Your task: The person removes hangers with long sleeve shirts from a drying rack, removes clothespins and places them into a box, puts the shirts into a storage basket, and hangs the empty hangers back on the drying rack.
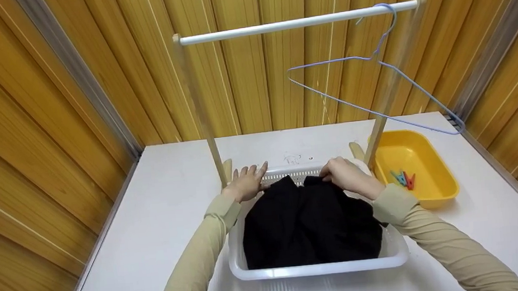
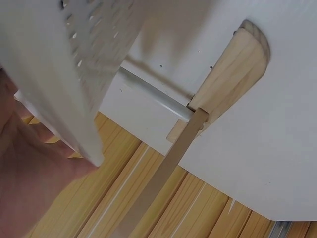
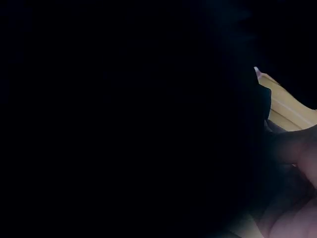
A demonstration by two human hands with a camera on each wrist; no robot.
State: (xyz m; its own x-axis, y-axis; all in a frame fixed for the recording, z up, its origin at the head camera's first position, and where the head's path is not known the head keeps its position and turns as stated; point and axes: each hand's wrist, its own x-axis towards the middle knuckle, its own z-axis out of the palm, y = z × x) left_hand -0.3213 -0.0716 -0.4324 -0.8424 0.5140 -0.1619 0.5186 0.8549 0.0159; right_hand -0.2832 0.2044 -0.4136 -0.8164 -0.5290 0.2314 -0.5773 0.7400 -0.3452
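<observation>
A black garment lies bunched in a white plastic basket; its exact kind is hidden by the folds. With its thumb and fingers, my right hand pinches the garment's far edge. My left hand is at the basket's far left rim, fingers spread, its thumb close to the cloth. In the left wrist view, the left hand lies along the basket's rim. Dark cloth fills most of the right wrist view, beside part of the right hand.
Behind the basket stands a rack with a white bar and wooden posts. A purple wire hanger hangs at its right end. The yellow tub on the right holds a red clothespin and a teal clothespin.
</observation>
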